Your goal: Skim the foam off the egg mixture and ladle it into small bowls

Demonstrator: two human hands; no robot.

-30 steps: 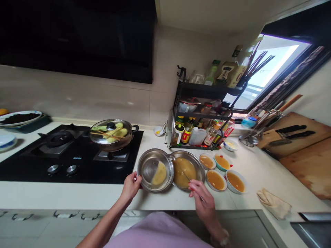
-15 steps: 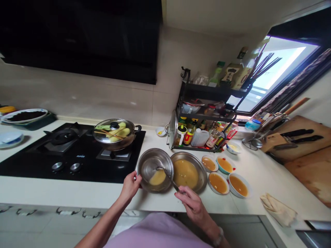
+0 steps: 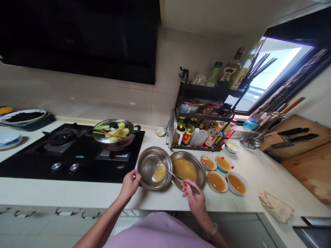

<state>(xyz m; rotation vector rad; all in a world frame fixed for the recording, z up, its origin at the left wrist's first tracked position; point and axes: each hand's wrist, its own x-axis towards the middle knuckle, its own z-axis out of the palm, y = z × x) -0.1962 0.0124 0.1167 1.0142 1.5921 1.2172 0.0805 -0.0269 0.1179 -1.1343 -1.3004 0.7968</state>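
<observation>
My left hand [image 3: 131, 182] is closed on the left rim of a steel bowl [image 3: 147, 165], which is tilted and holds a small pool of yellowish liquid [image 3: 159, 174]. In my right hand [image 3: 193, 196] is a metal ladle [image 3: 178, 178], its head down in that pool and its handle slanting up to the right. Beside the bowl, partly under the ladle's handle, a wider steel basin [image 3: 201, 163] holds more yellowish liquid. To its right stand several small bowls of orange-brown liquid, one of them a white bowl [image 3: 243, 194] at the front.
A lidded pan [image 3: 113, 136] with light green pieces inside sits on the black gas stove [image 3: 85, 172]. Behind the bowls stands a black spice rack [image 3: 212, 91] crowded with bottles. A folded cloth [image 3: 275, 206] lies right, with a knife block [image 3: 278, 139] and cutting boards [image 3: 307, 168] beyond.
My right hand has moved slightly right, and the ladle handle lies flatter across the basin. The ladle head has shifted a little right in the pool. My left hand still grips the rim.
</observation>
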